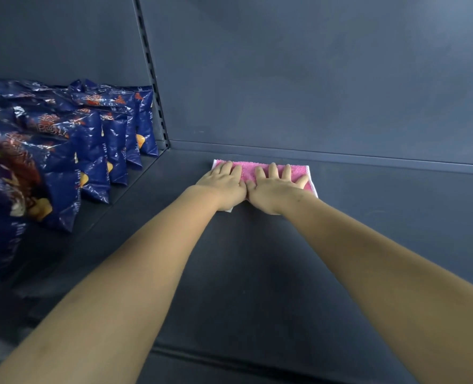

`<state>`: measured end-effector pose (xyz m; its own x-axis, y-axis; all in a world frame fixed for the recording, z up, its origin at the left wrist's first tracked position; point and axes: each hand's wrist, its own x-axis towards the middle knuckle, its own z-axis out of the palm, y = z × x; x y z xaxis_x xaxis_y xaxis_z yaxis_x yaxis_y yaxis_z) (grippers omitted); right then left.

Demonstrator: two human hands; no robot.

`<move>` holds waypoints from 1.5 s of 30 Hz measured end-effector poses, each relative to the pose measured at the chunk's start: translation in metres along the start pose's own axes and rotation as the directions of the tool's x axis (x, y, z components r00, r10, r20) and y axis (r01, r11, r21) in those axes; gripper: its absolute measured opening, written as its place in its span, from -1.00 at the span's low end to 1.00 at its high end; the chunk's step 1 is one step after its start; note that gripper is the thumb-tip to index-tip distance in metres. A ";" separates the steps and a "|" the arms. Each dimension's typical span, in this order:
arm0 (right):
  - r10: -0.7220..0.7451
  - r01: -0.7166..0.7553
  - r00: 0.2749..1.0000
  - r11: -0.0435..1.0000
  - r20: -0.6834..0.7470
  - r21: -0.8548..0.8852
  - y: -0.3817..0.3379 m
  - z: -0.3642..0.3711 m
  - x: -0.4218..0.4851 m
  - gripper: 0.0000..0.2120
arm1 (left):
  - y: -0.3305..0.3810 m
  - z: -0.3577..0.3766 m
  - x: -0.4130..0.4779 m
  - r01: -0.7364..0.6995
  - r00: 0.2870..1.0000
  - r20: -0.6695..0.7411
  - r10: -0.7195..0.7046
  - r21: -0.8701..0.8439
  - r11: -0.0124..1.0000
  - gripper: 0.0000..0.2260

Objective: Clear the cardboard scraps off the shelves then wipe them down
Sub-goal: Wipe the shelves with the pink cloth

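both the left hand (223,182) and right hand (276,187) press flat, fingers straight, on the pink cloth (247,171) lying lengthwise along the shelf (368,217) back edge, mid-frame.

Your left forearm (135,273) and right forearm (368,253) are bare along their whole visible length, from the near edge of the view out to the wrists, with no cloth on them. Your left hand (224,187) and right hand (276,191) are bare too, and their fingers are rounded. The nails are too blurred to describe. A small dark fleck marks the right forearm just on the near side of the wrist.
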<state>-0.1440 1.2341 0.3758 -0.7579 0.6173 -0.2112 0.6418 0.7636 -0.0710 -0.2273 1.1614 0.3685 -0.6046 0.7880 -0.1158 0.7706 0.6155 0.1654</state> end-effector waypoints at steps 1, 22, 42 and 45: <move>-0.006 0.006 1.000 1.000 0.004 -0.005 -0.003 0.002 -0.007 -0.47 | -0.002 0.001 -0.008 -0.006 1.000 0.004 0.006 0.002 1.000 -0.53; -0.190 0.199 0.979 0.970 0.074 -0.141 -0.086 0.039 -0.162 -0.44 | -0.053 0.011 -0.206 0.068 0.995 0.061 -0.076 0.131 0.989 -0.53; -0.257 0.263 0.964 0.956 0.063 -0.126 -0.108 0.021 -0.078 -0.44 | -0.085 -0.008 -0.127 0.214 0.973 0.083 -0.217 0.049 0.976 -0.53; -0.247 0.251 0.968 0.963 0.050 -0.097 -0.107 0.016 -0.047 -0.44 | -0.088 -0.012 -0.098 0.227 0.970 0.074 -0.230 0.047 0.973 -0.53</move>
<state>-0.1747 1.1204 0.3775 -0.8861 0.3993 -0.2353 0.4166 0.9087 -0.0267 -0.2385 1.0297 0.3765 -0.7493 0.6237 -0.2225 0.6217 0.7783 0.0880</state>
